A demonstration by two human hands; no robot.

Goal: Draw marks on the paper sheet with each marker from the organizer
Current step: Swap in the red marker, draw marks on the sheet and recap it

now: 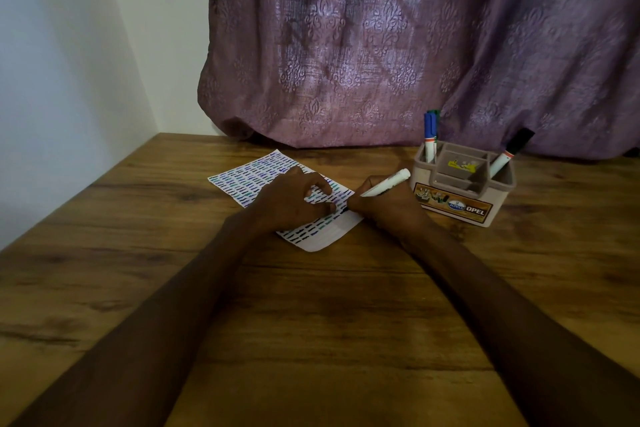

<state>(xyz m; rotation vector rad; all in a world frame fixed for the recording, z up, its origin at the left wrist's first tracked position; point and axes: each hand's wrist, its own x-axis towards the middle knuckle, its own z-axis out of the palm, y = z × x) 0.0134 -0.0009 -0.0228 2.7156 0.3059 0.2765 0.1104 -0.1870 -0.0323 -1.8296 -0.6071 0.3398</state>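
A white paper sheet [249, 177] lies tilted on the wooden table, covered in rows of short blue, green and dark marks. My left hand [294, 199] rests flat on the sheet with fingers spread, pressing it down. My right hand [381, 206] grips a white marker [386, 183], its tip touching the sheet's right edge and its rear end pointing up and right. To the right stands the beige organizer [464, 198]. It holds a blue-capped marker [430, 139] with a green one [435, 113] behind it on the left, and a black-capped marker [509, 152] on the right.
A purple patterned curtain [415, 45] hangs right behind the table and organizer. A white wall [69, 62] borders the table [311, 305] on the left. The organizer's middle compartment holds a small yellow item [460, 165].
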